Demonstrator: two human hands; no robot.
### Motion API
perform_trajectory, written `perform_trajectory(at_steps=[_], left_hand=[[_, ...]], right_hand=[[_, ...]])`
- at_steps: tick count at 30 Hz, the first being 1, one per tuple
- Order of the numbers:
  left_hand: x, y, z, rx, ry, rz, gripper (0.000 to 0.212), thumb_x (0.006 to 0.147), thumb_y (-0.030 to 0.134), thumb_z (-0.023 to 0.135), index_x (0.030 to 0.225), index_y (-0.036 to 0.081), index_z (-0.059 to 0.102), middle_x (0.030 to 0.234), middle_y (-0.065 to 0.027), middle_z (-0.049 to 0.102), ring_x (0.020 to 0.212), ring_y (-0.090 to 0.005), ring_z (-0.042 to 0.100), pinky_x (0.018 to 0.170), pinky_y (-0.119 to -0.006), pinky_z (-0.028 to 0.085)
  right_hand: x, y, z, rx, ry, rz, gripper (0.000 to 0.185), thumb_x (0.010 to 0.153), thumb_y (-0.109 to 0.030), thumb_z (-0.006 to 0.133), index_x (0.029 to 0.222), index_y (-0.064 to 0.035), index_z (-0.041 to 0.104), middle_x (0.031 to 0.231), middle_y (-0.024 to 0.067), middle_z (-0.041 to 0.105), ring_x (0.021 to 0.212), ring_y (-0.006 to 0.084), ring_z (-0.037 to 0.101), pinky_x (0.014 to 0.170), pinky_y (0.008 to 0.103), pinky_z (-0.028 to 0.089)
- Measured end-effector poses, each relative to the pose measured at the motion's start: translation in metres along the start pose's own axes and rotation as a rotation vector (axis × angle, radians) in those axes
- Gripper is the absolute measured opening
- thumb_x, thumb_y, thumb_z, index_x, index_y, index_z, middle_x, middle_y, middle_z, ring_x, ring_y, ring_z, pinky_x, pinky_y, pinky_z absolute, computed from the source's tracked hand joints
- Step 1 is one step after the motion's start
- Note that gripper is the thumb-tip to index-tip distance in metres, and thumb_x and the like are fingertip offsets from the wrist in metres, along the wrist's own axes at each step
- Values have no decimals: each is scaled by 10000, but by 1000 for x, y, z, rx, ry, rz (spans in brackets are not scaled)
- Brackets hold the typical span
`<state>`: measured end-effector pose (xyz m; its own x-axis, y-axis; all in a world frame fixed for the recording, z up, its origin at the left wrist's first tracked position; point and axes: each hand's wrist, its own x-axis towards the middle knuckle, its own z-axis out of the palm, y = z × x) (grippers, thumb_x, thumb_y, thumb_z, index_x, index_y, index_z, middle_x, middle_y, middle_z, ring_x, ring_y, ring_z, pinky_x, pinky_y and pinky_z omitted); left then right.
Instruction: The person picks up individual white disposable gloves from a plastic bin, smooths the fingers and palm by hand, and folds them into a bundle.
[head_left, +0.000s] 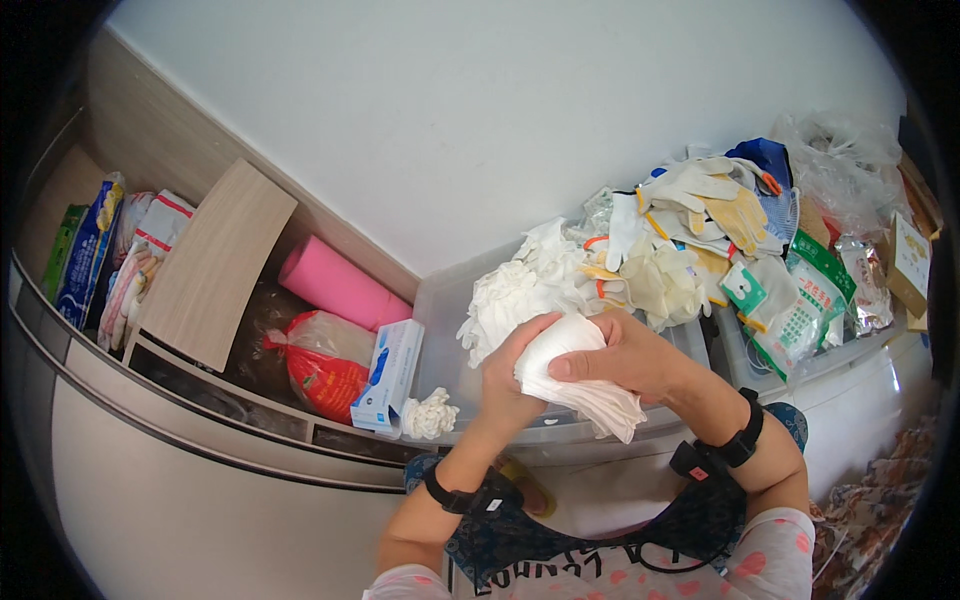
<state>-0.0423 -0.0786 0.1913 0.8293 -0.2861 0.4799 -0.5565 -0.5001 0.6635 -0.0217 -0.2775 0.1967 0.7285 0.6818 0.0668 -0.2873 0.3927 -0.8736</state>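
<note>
Between my left hand (514, 382) and my right hand (626, 356) is a thick bundle of thin white gloves (566, 349). The left palm and fingers wrap the bundle's left side; my right thumb presses on its front, and its loose ends fan out at the lower right. Just behind the hands, a heap of white gloves (517, 289) lies on a translucent plastic bin lid (442, 330). A small crumpled bunch of white gloves (430, 414) rests at the lid's near left corner, beside a blue and white glove box (390, 375).
Work gloves with yellow palms (731, 210), cream rubber gloves (664, 281) and a green and clear plastic packet (810, 300) are piled at right. An open drawer at left holds a pink roll (341, 285), a red bag (326, 375), a wooden board (217, 262) and packets (90, 255).
</note>
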Motion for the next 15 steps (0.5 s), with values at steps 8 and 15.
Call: perform_trajectory(at_steps=[8, 15], left_hand=[[-5, -8, 17, -188, 59, -240, 444, 877, 40, 685, 1308, -3, 585, 1217, -127, 680, 1107, -175, 637, 960, -307, 488], [-1, -13, 6, -491, 279, -330, 397, 927, 131, 661, 1291, -14, 599, 1206, -92, 675, 1090, -150, 624, 968, -304, 482]], right_hand=[[1, 2, 2, 16, 32, -51, 422, 820, -167, 820, 1170, 25, 684, 1030, 74, 718, 893, 119, 662, 776, 286, 544], [1, 0, 1, -248, -4, -4, 509, 765, -237, 854, 1163, 24, 676, 1011, 76, 716, 868, 107, 641, 768, 276, 527]])
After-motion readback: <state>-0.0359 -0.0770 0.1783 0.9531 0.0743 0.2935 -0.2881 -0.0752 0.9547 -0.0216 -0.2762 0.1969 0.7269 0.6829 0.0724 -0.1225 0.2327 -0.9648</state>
